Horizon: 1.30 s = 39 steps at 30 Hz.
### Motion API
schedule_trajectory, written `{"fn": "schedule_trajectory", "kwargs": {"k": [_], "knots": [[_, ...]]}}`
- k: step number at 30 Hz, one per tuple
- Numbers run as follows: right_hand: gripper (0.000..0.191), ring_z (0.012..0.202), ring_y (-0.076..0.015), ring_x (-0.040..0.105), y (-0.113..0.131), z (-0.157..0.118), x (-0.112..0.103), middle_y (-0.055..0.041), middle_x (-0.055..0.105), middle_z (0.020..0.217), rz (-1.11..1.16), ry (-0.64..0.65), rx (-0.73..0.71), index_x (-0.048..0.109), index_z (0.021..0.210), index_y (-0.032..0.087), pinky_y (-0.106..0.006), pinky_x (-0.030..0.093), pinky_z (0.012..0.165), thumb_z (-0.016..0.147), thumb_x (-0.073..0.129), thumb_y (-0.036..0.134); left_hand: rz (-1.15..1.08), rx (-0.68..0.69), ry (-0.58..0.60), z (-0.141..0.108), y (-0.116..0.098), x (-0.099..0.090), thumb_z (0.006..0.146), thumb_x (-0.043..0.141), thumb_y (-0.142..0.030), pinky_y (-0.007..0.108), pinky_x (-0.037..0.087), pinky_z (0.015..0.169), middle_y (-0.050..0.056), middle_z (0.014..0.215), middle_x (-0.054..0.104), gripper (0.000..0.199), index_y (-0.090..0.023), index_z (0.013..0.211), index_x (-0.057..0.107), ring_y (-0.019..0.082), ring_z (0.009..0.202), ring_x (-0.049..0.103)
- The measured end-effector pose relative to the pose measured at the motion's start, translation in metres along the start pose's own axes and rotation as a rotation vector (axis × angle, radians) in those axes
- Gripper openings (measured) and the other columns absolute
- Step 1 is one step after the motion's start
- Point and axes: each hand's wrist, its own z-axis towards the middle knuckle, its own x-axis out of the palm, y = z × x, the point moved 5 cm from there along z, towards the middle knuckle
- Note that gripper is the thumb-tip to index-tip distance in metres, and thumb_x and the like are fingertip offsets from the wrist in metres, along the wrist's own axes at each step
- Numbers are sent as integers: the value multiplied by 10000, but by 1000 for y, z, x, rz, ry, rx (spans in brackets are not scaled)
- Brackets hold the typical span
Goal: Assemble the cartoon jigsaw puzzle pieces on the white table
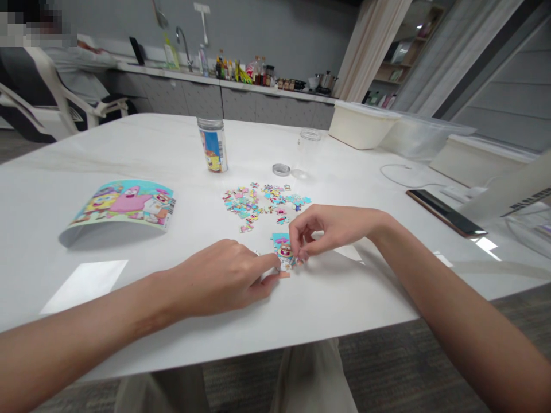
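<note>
A small joined section of a jigsaw puzzle (283,240) lies flat near the table's front edge, showing a cartoon face on light blue. My left hand (230,278) is closed at its left side, with index finger and thumb pressed on the lower left edge. At the right side, my right hand (333,226) pinches a small puzzle piece (300,261), mostly hidden by the fingertips. Just beyond both hands, many loose puzzle pieces (243,203) are spread in a pile. A curved picture sheet (129,202) with cartoon figures stands arched to the left.
Behind the pile stand a labelled jar (213,146), a clear jar (307,152) and its round lid (281,170). A dark phone-like slab (445,212), a cable and pale bins (361,125) occupy the right. A person (80,69) sits at the far left, by a kitchen counter.
</note>
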Motion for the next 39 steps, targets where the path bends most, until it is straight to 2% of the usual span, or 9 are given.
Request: {"fn": "schedule_trajectory", "kwargs": {"k": [7,13,19,22,39], "knots": [[112,731,-121,636,0,0,1,-33,688,819,40,-21,25,624,808,138,-268,512,691,757,698,205,1,-8,5,1,0,0,918,462,-233,230,269,416,-44,469,550,199,-180,855,643,102,385,473],[109,705,-93,585,7,0,-1,-27,688,832,-115,-27,-33,671,859,142,-225,465,647,797,684,230,4,-4,3,0,0,0,926,443,-236,241,278,413,-35,480,562,219,-178,871,647,113,393,488],[251,713,-118,631,0,1,3,-35,702,825,33,-1,49,672,897,138,-258,500,668,762,733,340,7,-5,16,0,0,0,920,463,-238,245,268,420,-31,490,579,199,-177,882,649,117,398,495],[278,722,-130,645,-1,2,3,-30,709,794,36,-16,69,672,883,146,-271,502,683,719,771,348,12,-6,22,0,0,0,914,473,-234,246,256,421,-31,488,576,192,-178,898,656,118,395,487],[204,728,-120,659,1,2,5,-36,707,855,9,7,48,684,904,142,-255,527,693,770,721,291,12,26,23,-1,0,0,939,421,-247,235,277,420,-18,497,587,249,-175,878,651,115,404,500]]}}
